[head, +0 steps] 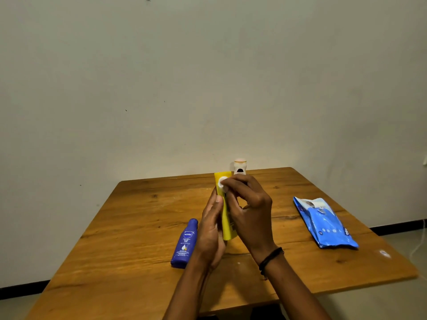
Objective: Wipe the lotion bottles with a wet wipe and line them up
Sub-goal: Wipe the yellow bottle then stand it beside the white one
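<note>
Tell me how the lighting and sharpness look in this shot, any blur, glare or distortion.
Head view: dim, warm, even light; soft shadows under the hands on the brown wooden table. The small white bottle with the pale cap at the far edge looks soft. The dark blue lotion bottle has a readable label. Mild sheen on the blue wet-wipe pack. Wide-angle lens bows the table edges.

Both hands raised together, left hand (211, 229) cupped, right hand (250, 211) pinching.

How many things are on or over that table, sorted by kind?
Lotion containers: 3 – blue Nivea bottle lying down, yellow tube held in the left hand, white bottle standing behind.
Wet wipes: 1 – white wipe pressed on the tube by the right hand.
Wipe packs: 1 – blue pack.
Total: 5
</note>
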